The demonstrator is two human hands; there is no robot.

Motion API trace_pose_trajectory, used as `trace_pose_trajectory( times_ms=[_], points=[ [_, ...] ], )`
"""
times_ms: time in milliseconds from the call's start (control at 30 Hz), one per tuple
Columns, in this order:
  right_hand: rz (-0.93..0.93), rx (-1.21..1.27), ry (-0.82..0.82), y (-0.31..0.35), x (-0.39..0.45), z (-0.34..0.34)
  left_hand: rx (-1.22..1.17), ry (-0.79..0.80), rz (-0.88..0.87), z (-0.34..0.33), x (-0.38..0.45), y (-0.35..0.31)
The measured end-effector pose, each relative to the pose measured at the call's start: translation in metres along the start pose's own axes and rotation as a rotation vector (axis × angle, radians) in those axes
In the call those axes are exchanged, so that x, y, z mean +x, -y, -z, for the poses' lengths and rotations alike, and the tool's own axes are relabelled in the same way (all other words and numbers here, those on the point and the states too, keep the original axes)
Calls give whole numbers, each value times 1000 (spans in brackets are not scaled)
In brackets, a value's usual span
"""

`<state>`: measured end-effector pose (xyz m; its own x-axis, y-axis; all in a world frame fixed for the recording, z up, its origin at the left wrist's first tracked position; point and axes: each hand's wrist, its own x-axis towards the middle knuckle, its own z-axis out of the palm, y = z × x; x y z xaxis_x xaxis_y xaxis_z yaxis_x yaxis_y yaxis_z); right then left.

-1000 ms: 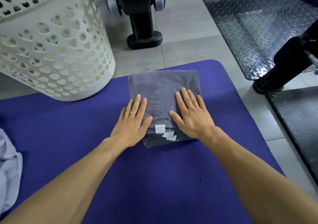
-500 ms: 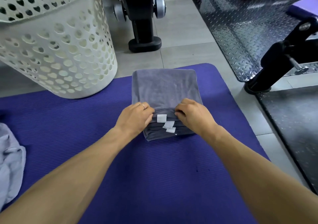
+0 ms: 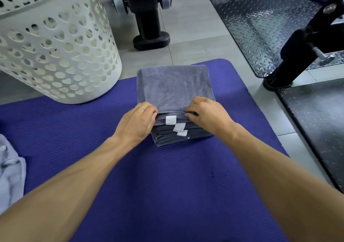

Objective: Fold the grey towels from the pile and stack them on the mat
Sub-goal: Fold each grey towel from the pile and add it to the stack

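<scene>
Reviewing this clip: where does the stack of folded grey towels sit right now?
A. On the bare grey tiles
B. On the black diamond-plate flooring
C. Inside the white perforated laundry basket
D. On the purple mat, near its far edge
D: the stack of folded grey towels rests on the purple mat, with the left hand and right hand gripping its near edge.

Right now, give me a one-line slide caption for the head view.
Both hands, left hand and right hand, pinch the near edge of the folded grey towel stack on the purple mat.

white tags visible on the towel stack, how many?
3. All on the near edge of the towel stack, between the hands: top tag, middle tag lower right of it, bottom tag. Others may be hidden.
</scene>
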<state>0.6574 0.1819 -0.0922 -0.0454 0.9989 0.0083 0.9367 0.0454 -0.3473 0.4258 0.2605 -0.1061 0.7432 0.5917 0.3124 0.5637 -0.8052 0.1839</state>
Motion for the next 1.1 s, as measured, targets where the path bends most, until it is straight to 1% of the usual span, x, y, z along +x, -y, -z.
trace_pose_trajectory(
  times_ms=[67, 133, 267, 400, 500, 600, 667, 733, 767, 833, 867, 900, 967, 1033, 1100],
  points=[
    [30, -39, -3, -1, 1, -4, -12, 22, 3, -3, -6, 5],
    [61, -47, -46, -3, 3, -10, -22, 50, 35, -7, -9, 10],
    [86, 32, -174, -6, -1, -18, -55, 70, 80, -8, -13, 11],
    [93, 94, -221, -9, -12, -26, -132, 70, 124, -8, -17, 12],
    [55, 106, -211, -8, -26, -34, -180, 50, 182, -10, -23, 12],
    [22, 92, -176, 0, -45, -39, -194, 94, 248, -7, -34, 6],
    [-33, 139, -159, 12, -53, -31, -254, 132, 349, -2, -41, 0],
    [-68, 154, -111, 30, -54, -17, -346, 136, 447, 11, -49, -3],
    [-56, 130, -64, 41, -53, -9, -374, 119, 462, 21, -54, -4],
    [16, 43, 71, 70, -50, 6, -383, 91, 452, 49, -71, -6],
    [54, -17, 154, 88, -48, 13, -386, 104, 452, 66, -81, -7],
    [88, -74, 223, 106, -45, 19, -384, 139, 458, 82, -93, -6],
    [135, -143, 312, 144, -42, 29, -343, 273, 490, 112, -123, 1],
    [144, -151, 343, 184, -39, 36, -280, 401, 531, 142, -161, 12],
    [141, -126, 384, 227, -41, 39, -226, 467, 587, 171, -205, 18]
  ],
)
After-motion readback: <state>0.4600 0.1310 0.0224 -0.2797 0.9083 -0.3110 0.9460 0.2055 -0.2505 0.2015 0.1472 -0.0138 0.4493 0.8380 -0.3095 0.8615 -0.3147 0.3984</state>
